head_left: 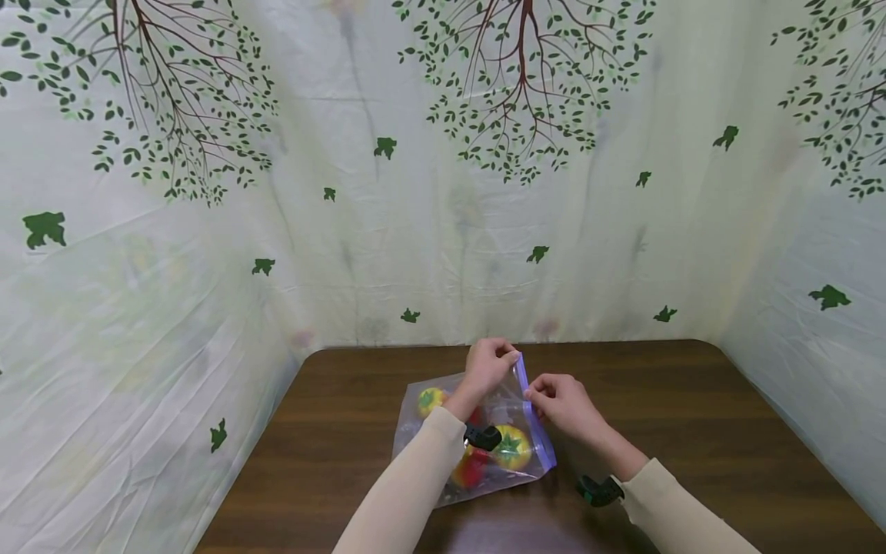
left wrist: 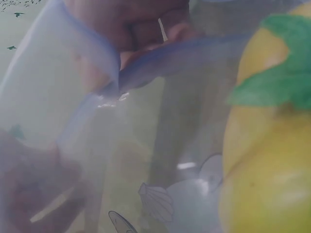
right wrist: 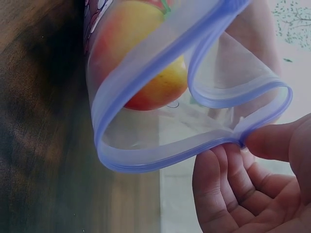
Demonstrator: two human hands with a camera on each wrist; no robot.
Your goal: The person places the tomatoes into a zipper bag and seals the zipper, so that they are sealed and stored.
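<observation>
A clear plastic zip bag (head_left: 410,419) lies on the table, its purple zip strip (head_left: 544,446) facing right. Inside are several round red and yellow fruits (head_left: 512,448) with green leafy tops. At the far end of the strip, my left hand (head_left: 488,365) pinches the bag's edge. My right hand (head_left: 564,402) pinches the strip nearer its middle, between thumb and fingers (right wrist: 209,187). The right wrist view shows the bag's mouth (right wrist: 131,165) gaping in a loop on the near side of that pinch. A yellow fruit (left wrist: 267,170) fills the right of the left wrist view, behind plastic.
The brown wooden table (head_left: 332,446) reaches back to a pale curtain (head_left: 443,223) printed with trees and green leaves, which also hangs at both sides. Black bands with small devices (head_left: 598,491) sit on both wrists.
</observation>
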